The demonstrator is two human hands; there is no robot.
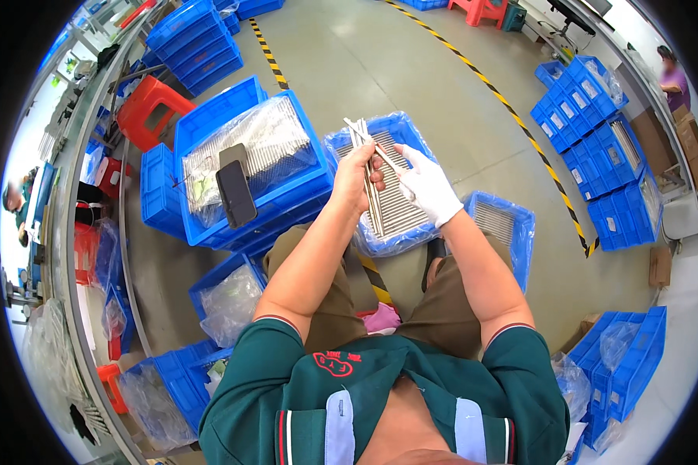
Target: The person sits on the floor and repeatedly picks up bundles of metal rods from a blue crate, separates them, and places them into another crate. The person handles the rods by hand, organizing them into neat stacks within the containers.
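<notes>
My bare left hand point(354, 180) is closed around a few slim metal rods point(375, 211), which stick out above and below the fingers. My right hand point(429, 188), in a white glove, is closed on the lower end of another metal rod point(388, 157) that slants up and left across the bunch. Both hands are above a blue crate point(395, 246) lined with clear plastic, where many similar rods lie side by side in a layer. Beside my right forearm, a second lined blue crate point(524, 246) also contains rods.
To the left, stacked blue crates point(275, 203) hold plastic-covered rods, with a black phone point(236, 194) at the edge. A red stool point(149, 112) stands behind them. More blue crates point(597, 159) are stacked at right, beyond striped floor tape point(547, 159). Two people are at the far sides.
</notes>
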